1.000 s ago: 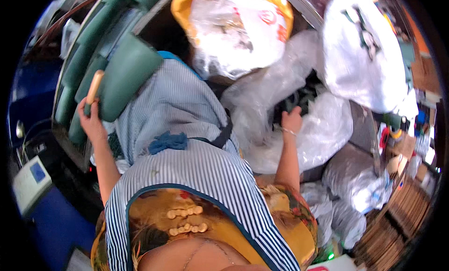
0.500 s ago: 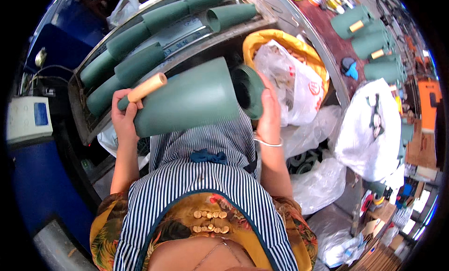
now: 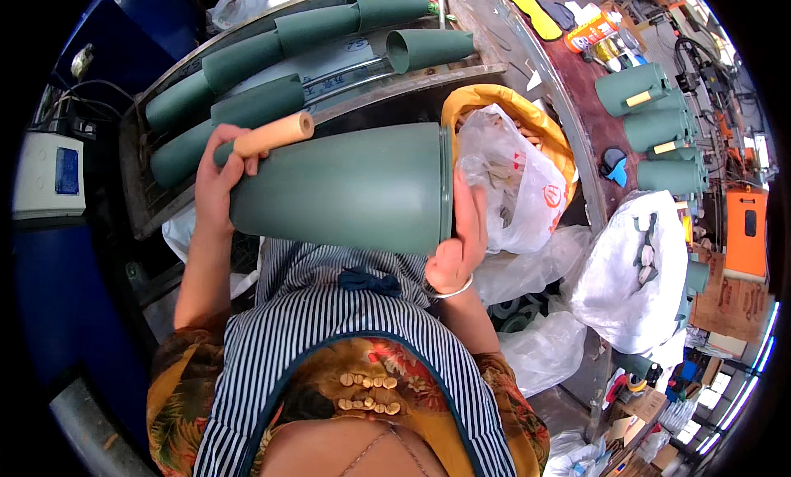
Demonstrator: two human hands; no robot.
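Across my lap, both hands hold up a dark green tapered shell (image 3: 346, 189), lying nearly level with its wide end to the right. A pale wooden sleeve (image 3: 276, 135) sits on the handle at its narrow left end. My left hand (image 3: 218, 180) is closed round the green end of that handle and the shell's edge beside it. At the wide end, a green screw ring (image 3: 446, 180) lies against the rim, showing only as a narrow band. My right hand (image 3: 460, 238) presses on this ring from the right, gripping it; part of the fingers is hidden behind the hand.
Beyond the shell, a wooden-edged tray (image 3: 329, 114) holds several green shells. A yellow-rimmed container (image 3: 482, 96) with a white plastic bag (image 3: 527, 180) stands to the right. Farther right are a dark red table (image 3: 577, 90) with handled green shells and a white sack (image 3: 630, 271).
The ring, tilted and apart from the shell before, now lies flush against its wide end. My right hand has moved down and inward with it. The shell has turned more level.
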